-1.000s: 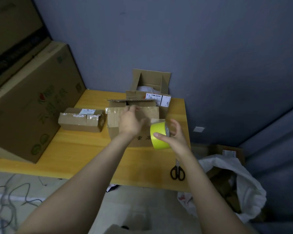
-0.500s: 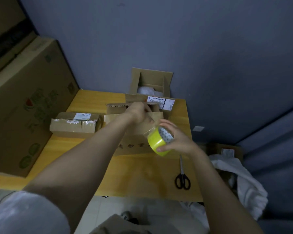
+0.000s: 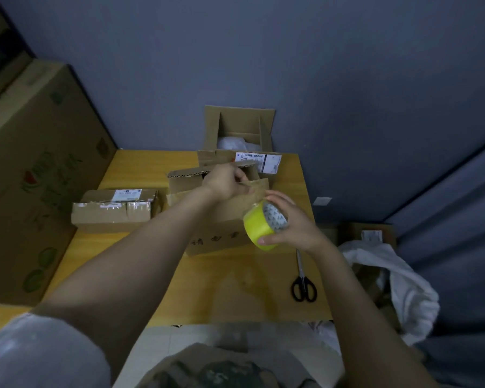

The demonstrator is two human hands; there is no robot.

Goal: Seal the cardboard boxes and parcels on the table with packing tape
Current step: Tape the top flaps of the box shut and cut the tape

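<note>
**A:** What sits around the work?

**B:** A yellow wooden table (image 3: 235,292) stands against a blue-grey wall. A big printed carton (image 3: 39,177) stands at its left end. Off the right edge there is a white bag (image 3: 398,281), with another box (image 3: 353,232) beyond it. Black scissors (image 3: 303,287) lie near the table's right edge, apart from everything else.

**A:** Is anything in the way?

**B:** The left forearm crosses the middle box and hides part of its front.

**A:** Count them for me.

**B:** There are three boxes on the table. A small parcel (image 3: 115,208) on the left is already taped and labelled. The middle box (image 3: 221,236) has its flaps up. An open box (image 3: 238,119) at the back has white filling inside and a label on its front. There is also one tape roll (image 3: 256,228), one pair of scissors and two hands.

**A:** And the hands?

**B:** The left hand (image 3: 226,183) reaches over the top of the middle box. Its fingers are curled and pinch the tape strip (image 3: 254,195) drawn from the roll. The right hand (image 3: 294,222) grips the yellow roll just right of it, above the box's right front corner. Its thumb is on the near side of the roll and its fingers wrap over the far side.
</note>
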